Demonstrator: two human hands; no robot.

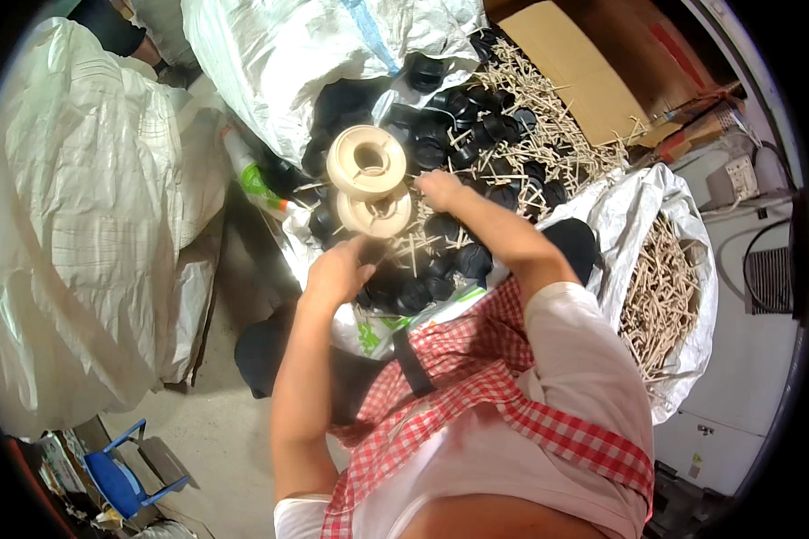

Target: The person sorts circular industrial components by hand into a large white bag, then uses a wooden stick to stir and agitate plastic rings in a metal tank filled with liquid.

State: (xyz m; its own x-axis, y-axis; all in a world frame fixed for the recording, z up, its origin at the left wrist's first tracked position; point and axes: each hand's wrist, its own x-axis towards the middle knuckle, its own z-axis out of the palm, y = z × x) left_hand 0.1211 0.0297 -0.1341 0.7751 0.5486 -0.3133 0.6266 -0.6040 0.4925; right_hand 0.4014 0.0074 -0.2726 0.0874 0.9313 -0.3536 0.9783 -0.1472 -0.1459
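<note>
While the right hand (440,189) curls its fingers inward just beside the upper beige ring (340,168), its fingertips are too small in view to tell whether they grasp anything. The left hand (335,271) sits at the near edge of the lower beige ring (374,220), thumb set apart from the fingers; blur prevents telling whether it grips that edge.

The upper ring overlaps the far part of the lower ring. Its open face points up toward the camera, and the axis through its centre hole runs roughly along the line of sight. The overlapped pair has its long axis directed away from the person, its far end slightly to the left.

Around the rings lie black plastic parts (430,144) and loose beige sticks (553,103), the sticks pointing in mixed directions. Beyond the heap, a cardboard flap (571,72) slants at the upper right. An open white sack (688,368) at the person's right contains more sticks. Another white sack (81,207) stands at far left, above a blue stool (117,481) in view.
</note>
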